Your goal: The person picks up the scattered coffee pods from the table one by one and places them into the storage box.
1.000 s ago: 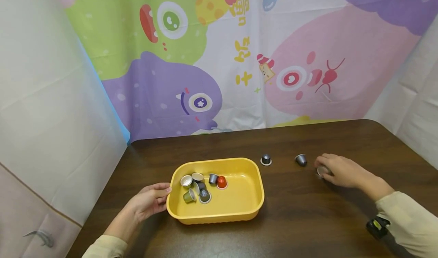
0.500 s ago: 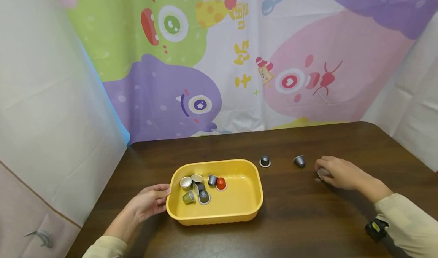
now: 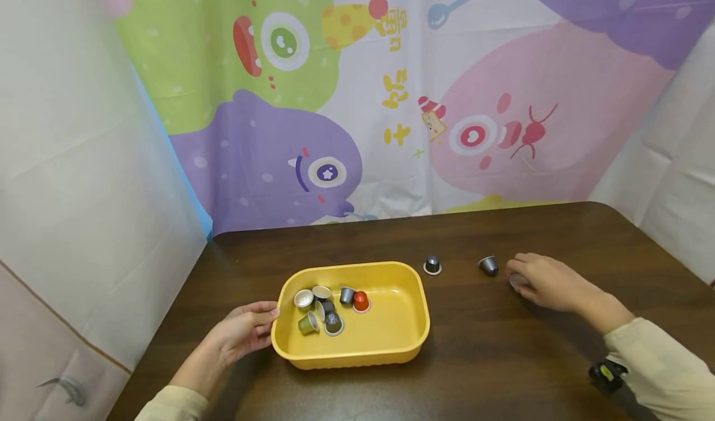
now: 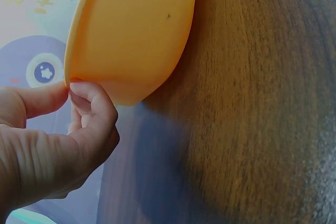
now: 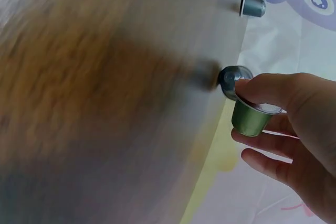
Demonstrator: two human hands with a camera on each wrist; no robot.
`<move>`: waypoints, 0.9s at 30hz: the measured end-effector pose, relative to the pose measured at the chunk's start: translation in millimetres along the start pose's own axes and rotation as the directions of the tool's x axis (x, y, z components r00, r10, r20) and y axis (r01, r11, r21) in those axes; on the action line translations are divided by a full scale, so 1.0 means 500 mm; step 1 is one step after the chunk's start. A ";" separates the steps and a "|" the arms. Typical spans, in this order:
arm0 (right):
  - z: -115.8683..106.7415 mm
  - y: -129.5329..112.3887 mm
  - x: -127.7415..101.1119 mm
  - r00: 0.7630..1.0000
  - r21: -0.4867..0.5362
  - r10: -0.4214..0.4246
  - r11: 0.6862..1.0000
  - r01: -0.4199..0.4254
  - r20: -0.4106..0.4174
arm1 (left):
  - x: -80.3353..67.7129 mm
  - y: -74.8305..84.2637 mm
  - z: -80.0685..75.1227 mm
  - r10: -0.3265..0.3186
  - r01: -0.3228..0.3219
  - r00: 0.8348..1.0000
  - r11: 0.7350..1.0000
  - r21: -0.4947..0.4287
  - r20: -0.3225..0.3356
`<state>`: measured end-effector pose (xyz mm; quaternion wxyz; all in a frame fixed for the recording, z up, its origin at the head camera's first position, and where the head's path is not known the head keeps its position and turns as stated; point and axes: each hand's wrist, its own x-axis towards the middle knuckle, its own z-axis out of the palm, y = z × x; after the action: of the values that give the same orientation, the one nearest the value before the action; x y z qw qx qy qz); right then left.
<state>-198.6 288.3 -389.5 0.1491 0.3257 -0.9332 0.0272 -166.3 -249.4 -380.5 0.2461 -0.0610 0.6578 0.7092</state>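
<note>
My left hand (image 3: 242, 331) pinches the left rim of a yellow plastic basin (image 3: 385, 331), thumb over the edge and fingers curled beneath it in the left wrist view. On the right, my right hand (image 3: 550, 281) holds a green coffee capsule (image 5: 249, 121) between thumb and fingers, its pale lid facing up in the right wrist view. Just left of that hand lies a grey capsule (image 3: 488, 266) on its side. Further left a dark capsule (image 3: 432, 264) stands on its lid. Several capsules sit in the basin, among them a red one (image 3: 360, 300) and an olive-green one (image 3: 307, 323).
Everything rests on a dark wooden table (image 3: 475, 359). A cartoon-printed curtain (image 3: 402, 179) hangs along its back edge, with pale cloth at both sides. The two loose capsules lie between the basin and my right hand.
My right hand has shifted slightly left with the green capsule, closer to the grey one. My left hand stays on the basin's rim, and the basin has hardly moved.
</note>
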 end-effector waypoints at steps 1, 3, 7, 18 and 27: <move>0.000 -0.003 0.002 1.000 0.000 -0.008 1.000 0.008 -0.012 | 0.000 0.000 0.000 0.000 0.000 1.000 1.000 -0.001 0.003; -0.001 -0.008 0.006 0.999 0.002 -0.022 1.000 0.022 -0.029 | 0.000 0.001 -0.001 0.004 -0.004 1.000 1.000 -0.001 0.011; -0.004 -0.020 0.014 0.998 0.001 -0.044 0.999 0.044 -0.054 | 0.001 0.000 -0.002 0.006 -0.005 1.000 1.000 -0.004 0.019; -0.009 -0.040 0.029 0.986 -0.041 -0.113 0.993 0.109 -0.122 | 0.003 -0.001 -0.004 0.004 -0.004 1.000 1.000 -0.005 0.019; -0.014 -0.052 0.040 0.976 -0.050 -0.157 0.987 0.151 -0.153 | 0.002 0.003 -0.005 0.005 -0.005 0.999 1.000 -0.009 0.035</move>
<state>-195.7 256.6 -378.2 0.2299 0.3911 -0.8909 0.0232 -168.5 -251.6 -380.2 0.2556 -0.0482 0.6504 0.7136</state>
